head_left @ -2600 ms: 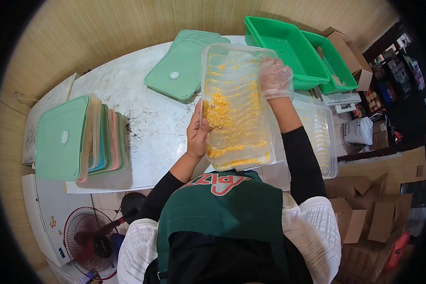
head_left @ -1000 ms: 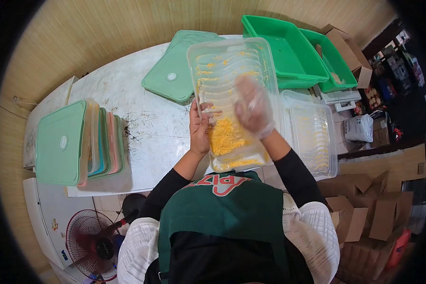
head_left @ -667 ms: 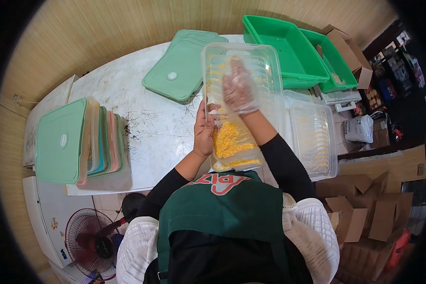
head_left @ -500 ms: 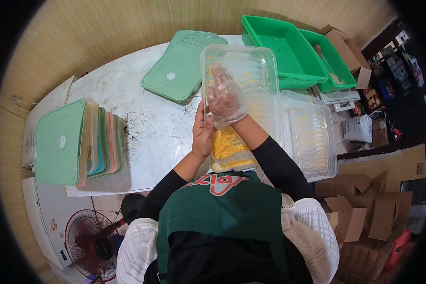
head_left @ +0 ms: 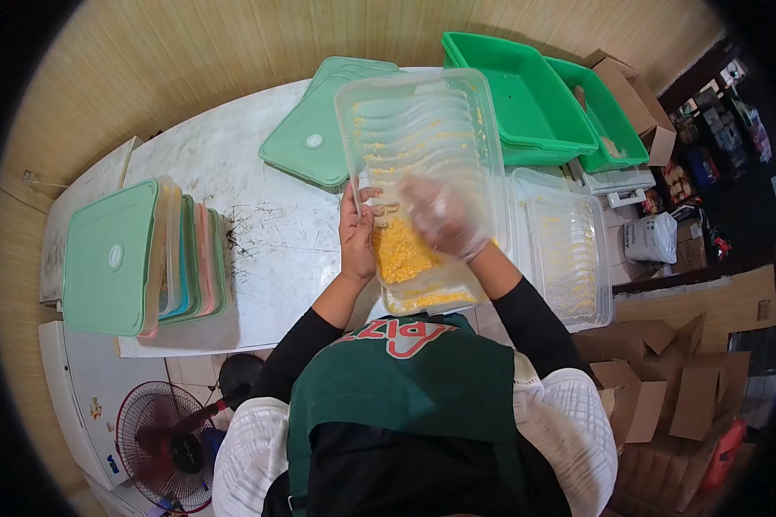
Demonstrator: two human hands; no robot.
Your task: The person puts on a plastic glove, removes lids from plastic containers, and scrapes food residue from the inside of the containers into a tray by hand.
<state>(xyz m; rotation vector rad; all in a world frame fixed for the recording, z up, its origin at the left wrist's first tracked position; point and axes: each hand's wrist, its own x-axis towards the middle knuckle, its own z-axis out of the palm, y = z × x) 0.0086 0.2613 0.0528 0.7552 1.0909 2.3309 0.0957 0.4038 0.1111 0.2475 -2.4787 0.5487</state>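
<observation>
Two hands work at one rectangular, clear ribbed plastic tray (head_left: 427,108), located in front of the apron, at the near edge of the white surface (head_left: 272,202).

Left hand (head_left: 357,237): bare, one. Its grip is closed on the left rim of the tray.

Right hand (head_left: 444,220): one, in a transparent plastic glove. It is over the ribbed interior of the tray and blurred; finger spread and exact contact cannot be told.

Contents: one main heap of fine yellow crumbs (head_left: 403,256) lies in the near half of the tray, beside the gloved hand. Thin yellow residue marks the ribs.

Adjacent items:
- Right: one further clear ribbed plastic container (head_left: 569,246), with yellow traces.
- Beyond the tray: at least two flat, light-green plastic lids (head_left: 306,129), overlapping.
- Far right: two bright-green, open-topped plastic bins (head_left: 526,90), one larger, one smaller, side by side.
- Left: one stack of lidded plastic containers (head_left: 116,258), number unclear, light-green lid uppermost.
</observation>
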